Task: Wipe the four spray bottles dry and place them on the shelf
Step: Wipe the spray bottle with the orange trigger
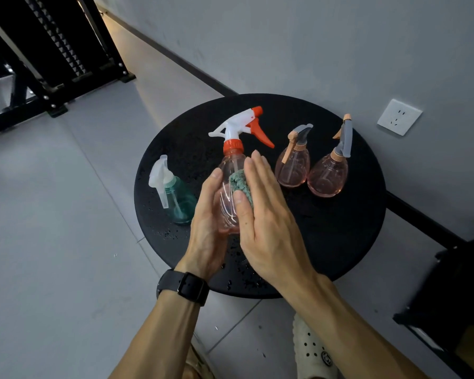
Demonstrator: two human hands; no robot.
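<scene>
A clear pink spray bottle (231,162) with a white and orange trigger head is held tilted over the round black table (340,236). My left hand (205,228) grips its body from the left. My right hand (268,214) holds a green cloth (238,181) against the bottle's right side, fingers straight and thumb over the cloth. A teal bottle (181,201) with a clear trigger stands at the table's left. Two small pink bottles (293,168) (327,176) with grey and tan heads stand at the right.
Water drops speckle the table's left and front. A black metal shelf frame (52,50) stands at the top left on the tiled floor. Another dark rack (449,296) is at the right. A wall socket (399,117) sits behind the table. A white clog (312,351) shows below.
</scene>
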